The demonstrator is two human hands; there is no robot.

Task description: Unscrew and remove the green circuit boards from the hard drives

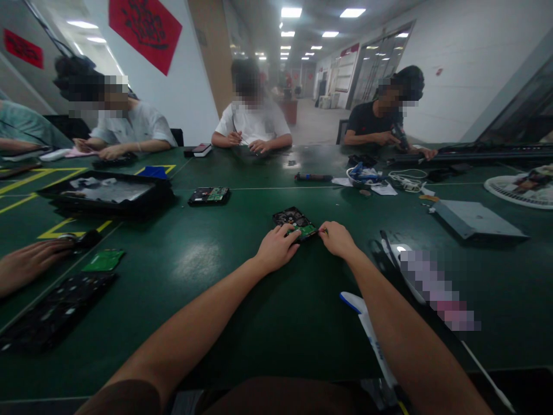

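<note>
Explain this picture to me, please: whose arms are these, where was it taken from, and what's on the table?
No machine here: these are a person's bare arms, seen from a camera on that person's head. The left hand touches a small black squarish device with a green circuit board; the right hand curls at its right corner, and whether it holds anything is too small to tell. The dark green table also bears a black rectangular tray and a flat grey metal box. Other people sit opposite.

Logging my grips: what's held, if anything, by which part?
Left hand holds the black device at its green board; what the right hand holds cannot be told.
</note>
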